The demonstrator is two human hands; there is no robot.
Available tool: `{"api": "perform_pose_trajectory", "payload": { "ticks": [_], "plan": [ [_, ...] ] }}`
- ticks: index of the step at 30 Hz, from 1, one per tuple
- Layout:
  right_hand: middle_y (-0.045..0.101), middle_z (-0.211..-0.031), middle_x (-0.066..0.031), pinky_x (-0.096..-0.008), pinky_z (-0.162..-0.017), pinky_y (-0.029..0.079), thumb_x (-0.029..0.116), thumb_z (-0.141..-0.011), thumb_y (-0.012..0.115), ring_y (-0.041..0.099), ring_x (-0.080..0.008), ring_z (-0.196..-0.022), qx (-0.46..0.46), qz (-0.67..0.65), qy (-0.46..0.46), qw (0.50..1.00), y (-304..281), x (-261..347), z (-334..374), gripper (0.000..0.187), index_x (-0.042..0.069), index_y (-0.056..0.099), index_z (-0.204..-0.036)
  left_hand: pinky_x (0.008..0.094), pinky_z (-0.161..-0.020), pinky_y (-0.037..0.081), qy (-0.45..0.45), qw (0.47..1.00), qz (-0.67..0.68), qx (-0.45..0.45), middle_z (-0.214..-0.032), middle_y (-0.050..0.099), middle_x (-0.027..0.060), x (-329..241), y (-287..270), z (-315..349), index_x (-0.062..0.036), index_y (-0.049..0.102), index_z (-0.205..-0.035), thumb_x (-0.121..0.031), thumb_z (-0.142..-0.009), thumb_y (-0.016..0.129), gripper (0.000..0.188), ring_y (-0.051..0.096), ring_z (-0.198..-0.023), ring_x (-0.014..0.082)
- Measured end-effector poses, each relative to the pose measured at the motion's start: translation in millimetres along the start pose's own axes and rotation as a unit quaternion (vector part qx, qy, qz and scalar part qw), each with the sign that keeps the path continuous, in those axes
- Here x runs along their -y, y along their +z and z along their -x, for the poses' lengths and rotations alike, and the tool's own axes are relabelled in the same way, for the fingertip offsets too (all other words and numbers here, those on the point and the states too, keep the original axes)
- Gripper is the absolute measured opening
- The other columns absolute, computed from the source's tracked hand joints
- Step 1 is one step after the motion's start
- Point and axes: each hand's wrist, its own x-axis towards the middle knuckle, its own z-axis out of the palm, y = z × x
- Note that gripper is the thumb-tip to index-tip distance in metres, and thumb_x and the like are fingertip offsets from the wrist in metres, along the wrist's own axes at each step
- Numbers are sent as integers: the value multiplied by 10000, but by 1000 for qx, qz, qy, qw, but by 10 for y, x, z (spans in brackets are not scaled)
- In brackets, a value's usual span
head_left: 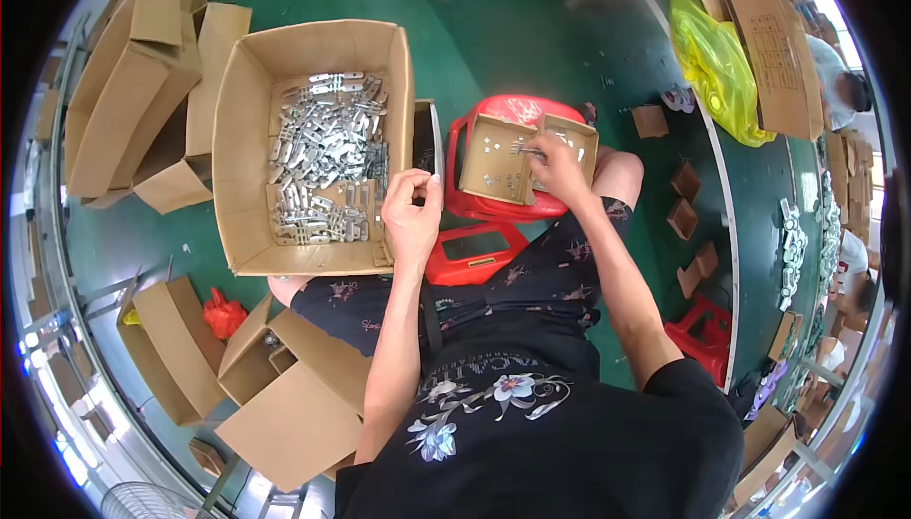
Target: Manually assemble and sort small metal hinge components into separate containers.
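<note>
My right hand (556,166) reaches into a shallow cardboard tray (508,128) on a red plastic stool (459,198). Its fingers are pinched on a small metal part (521,148). Small white pieces and small metal bits lie scattered in that tray. Curled fingers bring my left hand (414,218) to the right side of a large open cardboard box (244,149); what they hold, if anything, is too small to make out. Many flat silvery metal parts (327,144) are heaped inside the big box. A dark, narrow container (429,135) shows partly between box and stool.
Empty cardboard boxes (133,83) pile up at the far left, and open cartons (299,424) stand at the near left. A long green worktable (707,234) runs along the right, with a yellow plastic bag (712,54) and a carton. Other people sit beyond it.
</note>
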Motion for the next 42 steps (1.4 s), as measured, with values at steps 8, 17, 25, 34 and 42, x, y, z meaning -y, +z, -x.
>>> {"api": "perform_pose_trajectory", "payload": {
  "ticks": [8,17,25,34,42],
  "plan": [
    [660,-1038,-172,-454,-796,641,38,-815,667,723,-341,-1004,1,380,-229,896,548,12,-56,118,7,719,-916,280,-750,578,17,1000,16,-9,-1026,726,98,26,-3,7,38,726,-950,-9,-954,768,63,693,-851,139],
    [693,-1048,-186,-465,-777,645,62,-830,661,748,-345,-948,91,399,-240,880,674,16,-44,115,-2,736,-890,282,-724,576,-2,1000,1,-5,-1028,727,98,31,-24,17,40,731,-957,-19,-953,773,73,692,-802,134],
    [756,-947,-212,-505,-780,619,102,-754,766,769,-386,-890,189,403,-185,876,637,91,-652,113,17,750,-826,276,-716,572,0,1000,9,-5,-1026,727,97,24,3,14,40,729,-950,-21,-952,775,76,689,-796,129],
    [802,-914,-155,-405,-775,621,227,-846,832,780,-270,-831,241,223,-87,940,236,69,-744,281,61,824,-1073,271,-738,567,-11,998,62,-22,-1038,732,86,76,-51,6,43,736,-968,-38,-977,761,85,682,-806,117],
    [732,-804,-13,-234,-606,541,222,-1007,766,683,-78,-694,261,-207,133,933,132,220,-382,191,37,750,-960,265,-760,575,-53,996,76,-7,-1065,749,86,138,-91,7,34,761,-1133,-78,-1064,673,158,691,-883,107]
  ]
}}
